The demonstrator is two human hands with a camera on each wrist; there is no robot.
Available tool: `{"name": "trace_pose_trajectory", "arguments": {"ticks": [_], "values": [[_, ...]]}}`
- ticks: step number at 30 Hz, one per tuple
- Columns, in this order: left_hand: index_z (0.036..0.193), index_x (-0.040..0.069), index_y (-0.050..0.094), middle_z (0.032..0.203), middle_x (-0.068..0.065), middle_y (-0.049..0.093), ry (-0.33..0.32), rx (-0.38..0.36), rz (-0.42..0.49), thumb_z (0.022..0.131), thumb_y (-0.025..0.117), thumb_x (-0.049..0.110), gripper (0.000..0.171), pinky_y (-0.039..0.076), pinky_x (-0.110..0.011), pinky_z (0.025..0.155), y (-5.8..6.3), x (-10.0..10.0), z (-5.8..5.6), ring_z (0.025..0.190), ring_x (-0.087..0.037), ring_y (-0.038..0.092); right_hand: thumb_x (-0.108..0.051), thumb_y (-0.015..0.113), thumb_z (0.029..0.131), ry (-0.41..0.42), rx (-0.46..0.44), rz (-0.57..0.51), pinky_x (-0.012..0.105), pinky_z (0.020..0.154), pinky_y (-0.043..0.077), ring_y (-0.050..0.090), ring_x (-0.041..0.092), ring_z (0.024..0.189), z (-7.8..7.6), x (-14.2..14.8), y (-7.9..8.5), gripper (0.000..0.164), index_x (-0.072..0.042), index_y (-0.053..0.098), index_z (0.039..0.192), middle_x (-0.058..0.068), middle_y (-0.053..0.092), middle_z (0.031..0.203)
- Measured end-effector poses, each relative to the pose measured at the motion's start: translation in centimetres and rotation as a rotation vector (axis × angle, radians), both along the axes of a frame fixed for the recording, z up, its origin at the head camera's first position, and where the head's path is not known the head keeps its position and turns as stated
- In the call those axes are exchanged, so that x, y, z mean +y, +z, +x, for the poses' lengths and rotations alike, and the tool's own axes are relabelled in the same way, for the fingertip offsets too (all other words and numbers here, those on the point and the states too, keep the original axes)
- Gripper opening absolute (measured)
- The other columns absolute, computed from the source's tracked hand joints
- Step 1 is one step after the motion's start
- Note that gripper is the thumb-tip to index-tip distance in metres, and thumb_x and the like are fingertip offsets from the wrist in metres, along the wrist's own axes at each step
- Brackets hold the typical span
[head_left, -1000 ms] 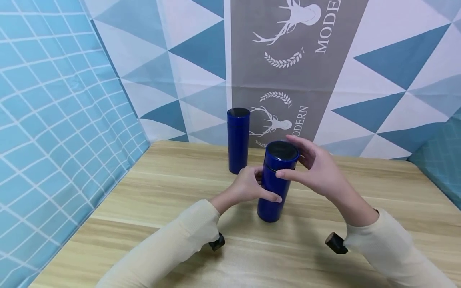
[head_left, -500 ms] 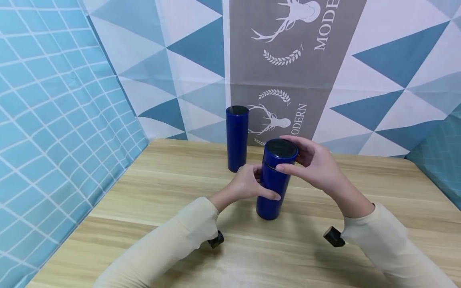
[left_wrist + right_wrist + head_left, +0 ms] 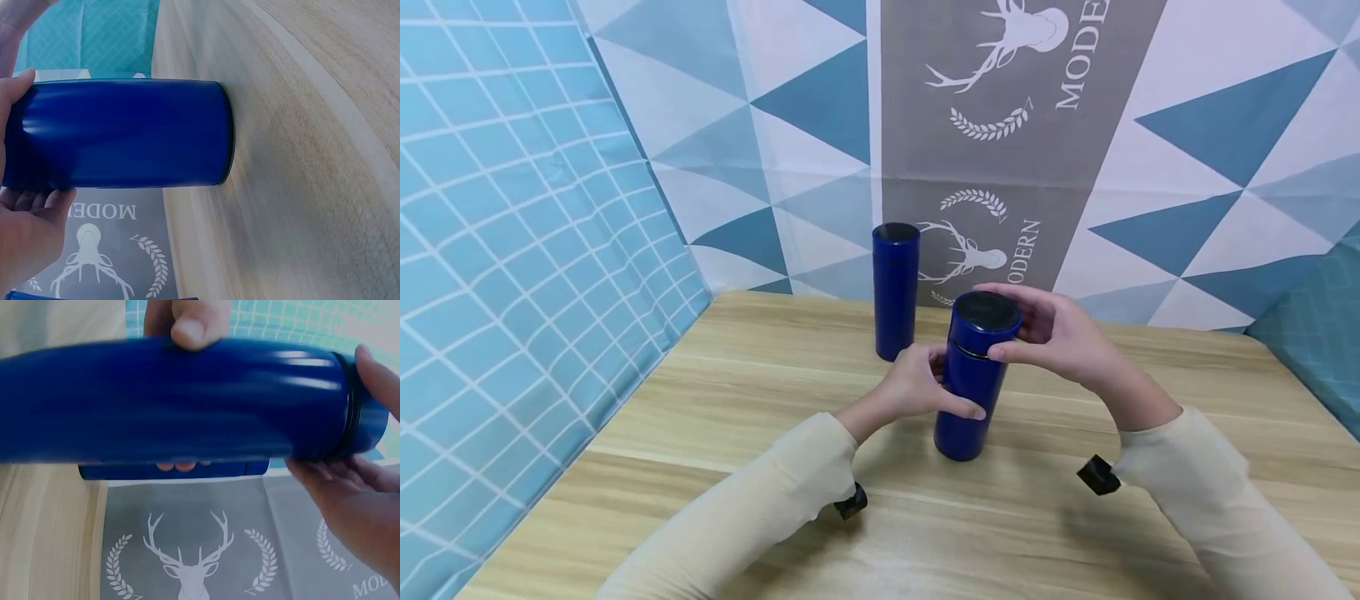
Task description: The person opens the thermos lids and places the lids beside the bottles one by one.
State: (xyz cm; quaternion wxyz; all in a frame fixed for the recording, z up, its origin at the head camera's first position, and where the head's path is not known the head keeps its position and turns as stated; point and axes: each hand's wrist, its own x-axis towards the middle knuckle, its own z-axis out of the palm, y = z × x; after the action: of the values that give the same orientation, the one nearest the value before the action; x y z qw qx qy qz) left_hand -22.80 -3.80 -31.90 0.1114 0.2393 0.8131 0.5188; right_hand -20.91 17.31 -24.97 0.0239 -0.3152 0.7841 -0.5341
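Note:
A dark blue thermos with a black-topped lid stands on the wooden table, leaning slightly in the head view. My left hand grips its body at mid-height, thumb across the near side. Up at the lid, my right hand holds on with thumb in front and fingers behind. A thin seam shows between lid and body, also at the lid in the right wrist view. The left wrist view shows the thermos body with its base at the tabletop.
A second blue thermos stands upright behind and left of the held one, close to the patterned back cloth. Light blue gridded cloth borders the left side. Both sleeves have a black wrist device attached.
My right hand has turned around the lid, its thumb shifting slightly right and up and its wrist rising. The seam below the lid shows more. My left hand and the thermos body stay in place.

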Motion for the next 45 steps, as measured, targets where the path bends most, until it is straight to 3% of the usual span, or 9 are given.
{"name": "trace_pose_trajectory", "arguments": {"ticks": [8,14,20,26,30,37,40,45], "values": [[0.116,0.015,0.066,0.11,-0.002,0.073,-0.006,0.001,0.018,0.063,0.09,0.018,0.059,0.055,-0.024,0.087,-0.3,0.0,0.0,0.095,-0.008,0.069,0.001,0.069,0.084,0.121,-0.009,-0.004,0.023,0.09,0.055,0.063,0.009,0.113,-1.0,0.7,0.0,0.063,0.001,0.042,0.141,0.0,0.061,0.13],[0.116,0.014,0.066,0.11,-0.002,0.073,-0.009,0.013,0.022,0.063,0.09,0.017,0.059,0.055,-0.024,0.086,-0.4,0.0,-0.1,0.093,-0.008,0.069,0.002,0.067,0.086,0.197,-0.001,0.01,0.024,0.092,0.054,0.062,0.009,0.115,-1.9,1.0,0.0,0.063,-0.001,0.04,0.143,-0.005,0.059,0.132],[0.117,0.014,0.065,0.111,-0.003,0.073,-0.011,0.011,0.014,0.064,0.089,0.017,0.059,0.055,-0.024,0.086,-0.2,-0.2,-0.1,0.093,-0.008,0.069,0.005,0.063,0.087,0.346,-0.017,-0.025,0.026,0.094,0.053,0.061,0.01,0.12,-3.0,1.2,0.0,0.062,-0.001,0.038,0.144,-0.007,0.056,0.138],[0.116,0.014,0.066,0.109,-0.003,0.073,-0.008,0.007,0.017,0.064,0.089,0.017,0.057,0.055,-0.023,0.084,-0.2,0.0,0.2,0.091,-0.008,0.069,0.006,0.059,0.089,0.467,-0.068,-0.046,0.029,0.097,0.052,0.057,0.015,0.126,-3.7,1.7,-0.1,0.065,-0.002,0.032,0.148,0.001,0.051,0.145],[0.115,0.014,0.066,0.108,-0.002,0.073,0.006,0.01,0.017,0.063,0.09,0.017,0.057,0.055,-0.023,0.083,-0.2,0.0,0.3,0.09,-0.008,0.069,0.003,0.059,0.091,0.5,-0.125,-0.044,0.031,0.099,0.052,0.057,0.017,0.126,-3.8,1.7,0.0,0.068,-0.001,0.025,0.15,0.001,0.047,0.148],[0.113,0.015,0.067,0.106,-0.001,0.074,0.015,0.021,0.011,0.062,0.09,0.019,0.056,0.055,-0.022,0.081,-0.3,0.0,0.2,0.088,-0.006,0.069,0.0,0.063,0.089,0.407,-0.094,-0.057,0.024,0.101,0.049,0.052,0.011,0.131,-2.9,1.5,0.0,0.075,-0.005,0.022,0.152,-0.005,0.044,0.149],[0.112,0.017,0.067,0.105,0.001,0.074,0.015,0.023,0.002,0.061,0.091,0.02,0.056,0.054,-0.021,0.08,-0.4,0.0,0.3,0.088,-0.005,0.068,0.0,0.067,0.086,0.278,-0.069,-0.076,0.019,0.102,0.046,0.05,0.007,0.131,-1.6,1.1,0.1,0.077,-0.005,0.026,0.151,-0.003,0.046,0.148],[0.11,0.016,0.068,0.104,0.0,0.075,0.019,0.043,0.0,0.06,0.091,0.019,0.056,0.055,-0.02,0.08,-0.3,-0.1,0.2,0.087,-0.005,0.069,-0.005,0.074,0.082,-0.03,-0.021,-0.002,0.012,0.098,0.045,0.054,0.006,0.125,1.1,-0.7,0.8,0.075,-0.008,0.036,0.147,0.01,0.047,0.147]]}}
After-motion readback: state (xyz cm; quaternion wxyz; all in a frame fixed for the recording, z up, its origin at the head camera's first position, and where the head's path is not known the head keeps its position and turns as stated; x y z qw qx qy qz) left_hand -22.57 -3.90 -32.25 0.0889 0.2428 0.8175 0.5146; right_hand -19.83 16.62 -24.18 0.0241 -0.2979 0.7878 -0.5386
